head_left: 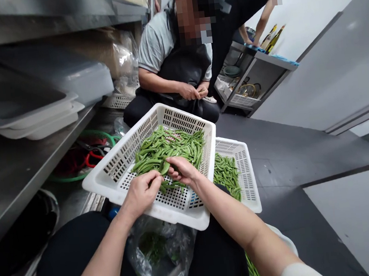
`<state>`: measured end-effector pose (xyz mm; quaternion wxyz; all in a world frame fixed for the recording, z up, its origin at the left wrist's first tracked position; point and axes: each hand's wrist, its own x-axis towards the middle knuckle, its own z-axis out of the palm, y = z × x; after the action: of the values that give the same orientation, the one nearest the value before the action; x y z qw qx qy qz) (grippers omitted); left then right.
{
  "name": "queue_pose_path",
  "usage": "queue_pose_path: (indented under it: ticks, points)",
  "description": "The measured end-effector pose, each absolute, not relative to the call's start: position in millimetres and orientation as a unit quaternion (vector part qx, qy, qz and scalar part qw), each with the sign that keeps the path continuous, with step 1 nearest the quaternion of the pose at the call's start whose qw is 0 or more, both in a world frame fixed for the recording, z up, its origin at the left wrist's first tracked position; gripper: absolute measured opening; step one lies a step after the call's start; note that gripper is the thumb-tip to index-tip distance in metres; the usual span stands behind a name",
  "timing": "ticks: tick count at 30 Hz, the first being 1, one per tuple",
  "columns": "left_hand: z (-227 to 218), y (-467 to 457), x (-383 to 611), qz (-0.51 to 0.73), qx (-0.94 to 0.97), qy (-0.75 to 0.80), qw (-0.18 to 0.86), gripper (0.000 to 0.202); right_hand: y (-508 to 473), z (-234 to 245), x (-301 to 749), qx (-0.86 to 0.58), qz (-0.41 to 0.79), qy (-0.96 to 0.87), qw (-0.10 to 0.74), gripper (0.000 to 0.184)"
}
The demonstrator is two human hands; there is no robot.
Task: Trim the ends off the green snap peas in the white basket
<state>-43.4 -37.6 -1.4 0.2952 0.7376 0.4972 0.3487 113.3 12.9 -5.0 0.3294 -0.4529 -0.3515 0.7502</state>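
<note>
A white perforated basket (108, 170) rests tilted on my lap, holding a heap of green pea pods (169, 148). Both my hands are over its near end. My left hand (140, 193) is closed in a pinch on one end of a pea pod (165, 168). My right hand (183, 169) pinches the other end of that same pod. A few more pods lie under my fingers. A clear plastic bag (157, 250) with green scraps hangs open between my knees.
A second white basket (245, 166) with pods sits to the right. A seated person (177, 68) faces me, hands together in the lap. Another person (249, 4) leans on a steel shelf unit (256, 69). Steel shelves with plastic containers (36, 105) run along the left.
</note>
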Motion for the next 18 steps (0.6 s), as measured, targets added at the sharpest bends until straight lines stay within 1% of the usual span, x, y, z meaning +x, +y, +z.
queue_pose_path:
  ticks: [5, 10, 12, 14, 16, 18]
  points:
    - [-5, -37, -40, 0.351, 0.763, 0.492, 0.230, 0.025, 5, -6, 108, -0.456, 0.720, -0.395, 0.344, 0.027]
    - [-4, -39, -37, 0.352, 0.771, 0.485, 0.216, 0.023, -1, -5, 109, -0.423, 0.702, -0.441, 0.365, 0.032]
    - [-1, -38, -40, 0.364, 0.761, 0.479, 0.242, 0.022, -2, -3, 115, -0.399, 0.722, -0.454, 0.336, 0.036]
    - [1, -36, -46, 0.401, 0.712, 0.496, 0.294, 0.020, -3, 2, 123, -0.371, 0.755, -0.452, 0.296, 0.042]
    - [2, -32, -53, 0.463, 0.607, 0.531, 0.368, 0.017, -3, 8, 132, -0.339, 0.789, -0.438, 0.266, 0.048]
    - [1, -28, -58, 0.519, 0.486, 0.554, 0.432, 0.014, -5, 14, 139, -0.304, 0.819, -0.416, 0.251, 0.049]
